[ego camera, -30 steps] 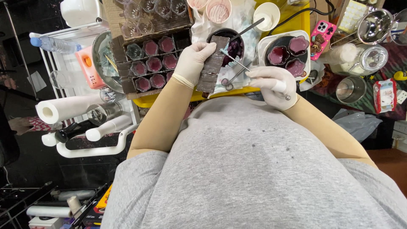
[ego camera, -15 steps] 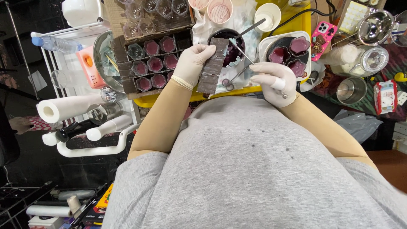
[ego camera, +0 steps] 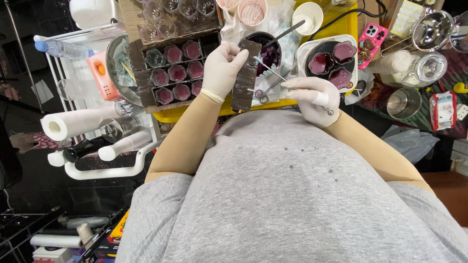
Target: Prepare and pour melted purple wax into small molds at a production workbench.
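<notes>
We held a long dark mould strip (ego camera: 245,78) upright in our gloved left hand (ego camera: 223,68), its grip closed round the strip's upper part, while our gloved right hand (ego camera: 314,100) closed its grip on a thin metal pick (ego camera: 270,69) whose tip reached toward the strip's top edge. The strip stood just in front of a dark bowl (ego camera: 267,51) of purple mixture, above the yellow desk (ego camera: 185,113) edge and touching nothing but our fingers, as far as we could tell. Judging from what lay about, a good share of the work looked done: the brown divided tray (ego camera: 171,73) to the left already carried two rows of pink-filled cups, though the clear cups in the tray section above them (ego camera: 170,14) looked unfilled, and the white tray (ego camera: 327,62) to the right held three shaped pieces of purple jelly. Small scissors (ego camera: 263,92) lay on the cloth between our hands. The desk was crowded; a pink phone (ego camera: 371,41) sat near metal bowls (ego camera: 429,29) on the right, and a white rack (ego camera: 105,168) on the left bore a paper roll (ego camera: 78,122) and a water bottle (ego camera: 61,47). Beyond that the room was dark, with a black floor and shelving low on the left
</notes>
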